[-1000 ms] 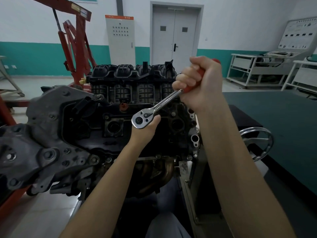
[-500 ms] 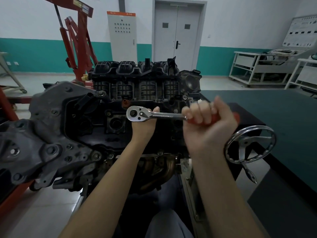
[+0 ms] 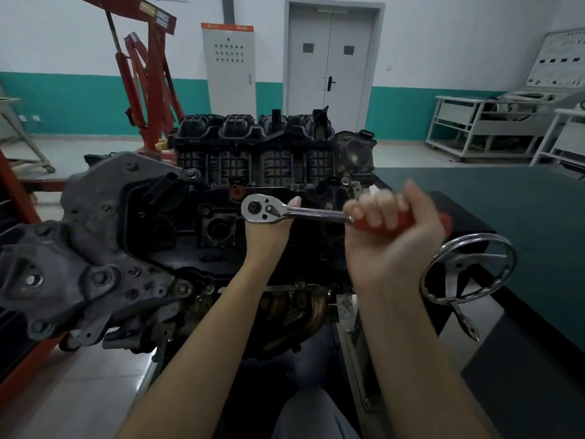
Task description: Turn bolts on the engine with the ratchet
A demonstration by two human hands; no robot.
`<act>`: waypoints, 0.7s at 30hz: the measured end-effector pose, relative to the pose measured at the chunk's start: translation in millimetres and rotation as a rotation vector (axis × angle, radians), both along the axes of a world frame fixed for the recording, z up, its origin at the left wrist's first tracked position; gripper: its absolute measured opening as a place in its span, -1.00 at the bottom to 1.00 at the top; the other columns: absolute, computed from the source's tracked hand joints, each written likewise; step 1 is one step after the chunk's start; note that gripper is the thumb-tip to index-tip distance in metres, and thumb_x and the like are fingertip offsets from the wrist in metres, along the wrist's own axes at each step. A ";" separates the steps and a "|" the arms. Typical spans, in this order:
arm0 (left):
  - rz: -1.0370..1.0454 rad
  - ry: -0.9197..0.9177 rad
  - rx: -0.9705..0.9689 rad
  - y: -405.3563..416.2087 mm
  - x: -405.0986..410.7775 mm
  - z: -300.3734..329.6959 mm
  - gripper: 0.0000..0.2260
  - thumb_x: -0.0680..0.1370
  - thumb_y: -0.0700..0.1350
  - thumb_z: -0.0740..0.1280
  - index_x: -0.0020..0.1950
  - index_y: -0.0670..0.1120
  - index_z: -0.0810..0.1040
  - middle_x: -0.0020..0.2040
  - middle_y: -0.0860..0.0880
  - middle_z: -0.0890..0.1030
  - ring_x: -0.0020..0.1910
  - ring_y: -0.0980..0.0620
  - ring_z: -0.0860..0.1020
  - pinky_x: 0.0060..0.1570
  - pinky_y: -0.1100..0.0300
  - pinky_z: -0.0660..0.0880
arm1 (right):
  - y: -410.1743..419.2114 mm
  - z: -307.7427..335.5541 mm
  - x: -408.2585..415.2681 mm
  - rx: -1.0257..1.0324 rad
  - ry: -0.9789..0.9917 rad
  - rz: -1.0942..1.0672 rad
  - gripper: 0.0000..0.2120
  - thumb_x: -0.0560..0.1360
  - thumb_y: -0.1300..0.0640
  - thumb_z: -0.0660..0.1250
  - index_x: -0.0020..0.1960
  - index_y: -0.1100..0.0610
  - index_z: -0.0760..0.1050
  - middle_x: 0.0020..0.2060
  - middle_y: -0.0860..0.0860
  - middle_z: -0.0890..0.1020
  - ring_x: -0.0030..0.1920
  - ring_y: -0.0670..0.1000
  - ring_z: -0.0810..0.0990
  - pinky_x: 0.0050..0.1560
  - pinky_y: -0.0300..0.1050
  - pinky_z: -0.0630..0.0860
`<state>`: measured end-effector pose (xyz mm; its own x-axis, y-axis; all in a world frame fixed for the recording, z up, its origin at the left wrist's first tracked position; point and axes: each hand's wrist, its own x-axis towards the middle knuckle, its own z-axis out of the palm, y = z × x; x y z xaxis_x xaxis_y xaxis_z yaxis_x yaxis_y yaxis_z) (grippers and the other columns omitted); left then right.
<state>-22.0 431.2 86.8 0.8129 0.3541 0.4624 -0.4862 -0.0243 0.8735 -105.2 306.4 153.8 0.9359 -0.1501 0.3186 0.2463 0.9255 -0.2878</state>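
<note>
While the right hand (image 3: 392, 229) curled round the red grip of the ratchet wrench (image 3: 304, 213) at mid-frame, the left hand (image 3: 269, 231) gripped beneath its head over the engine (image 3: 177, 223), a hold that would best stay square during each swing.

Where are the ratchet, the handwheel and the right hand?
ratchet (image 3: 265, 212): head view, on its round chrome head.
handwheel (image 3: 468, 268): head view, on its hub.
right hand (image 3: 391, 229): head view, on the palm, fingers round the red handle.
</note>
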 end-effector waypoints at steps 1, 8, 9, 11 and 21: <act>0.012 -0.016 0.017 -0.7 -0.7 1.7 -0.55 0.53 -0.17 0.42 -0.43 -0.03 0.23 -0.56 0.19 0.32 -0.54 0.24 0.31 -0.43 0.44 0.30 | 3.3 -9.5 -8.8 0.048 0.005 -0.025 -0.71 0.44 0.19 0.18 -0.43 0.07 0.23 -0.58 -0.05 0.24 -0.53 -0.05 0.23 -0.43 -0.20 0.35; 0.014 -0.019 0.069 0.7 2.3 -2.8 -0.56 0.56 -0.28 0.35 -0.44 -0.02 0.27 -0.59 0.18 0.35 -0.57 0.23 0.32 -0.47 0.43 0.29 | -4.1 7.0 3.0 -0.035 -0.004 0.016 -0.62 0.52 0.23 0.07 -0.47 0.06 0.20 -0.63 -0.06 0.19 -0.58 -0.06 0.15 -0.48 -0.24 0.26; 0.016 -0.008 0.057 0.4 2.2 -2.7 -0.57 0.55 -0.28 0.36 -0.44 0.00 0.31 -0.58 0.20 0.38 -0.55 0.25 0.35 -0.45 0.43 0.32 | -7.4 20.4 14.3 -0.093 0.010 0.054 -0.62 0.53 0.23 0.07 -0.46 0.07 0.19 -0.63 -0.07 0.18 -0.59 -0.06 0.14 -0.49 -0.27 0.23; -0.025 0.013 0.080 -0.6 1.1 -2.3 -0.51 0.55 -0.27 0.34 -0.51 0.09 0.31 -0.58 0.21 0.35 -0.56 0.25 0.33 -0.45 0.45 0.31 | -10.0 48.1 34.6 -0.235 0.052 0.135 -0.63 0.51 0.25 0.10 -0.46 0.07 0.19 -0.64 -0.07 0.18 -0.60 -0.07 0.13 -0.51 -0.29 0.20; -0.016 -0.014 0.065 1.5 -0.5 -0.3 -0.58 0.53 -0.22 0.40 -0.43 -0.03 0.27 -0.55 0.18 0.34 -0.52 0.24 0.32 -0.42 0.41 0.31 | -3.2 4.1 3.0 -0.014 0.039 0.022 -0.66 0.53 0.22 0.10 -0.42 0.07 0.22 -0.59 -0.06 0.22 -0.54 -0.06 0.19 -0.45 -0.22 0.30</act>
<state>-22.5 432.6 86.4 0.8115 0.3102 0.4952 -0.4992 -0.0725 0.8635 -102.2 303.2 157.9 0.9508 -0.1248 0.2835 0.2141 0.9263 -0.3100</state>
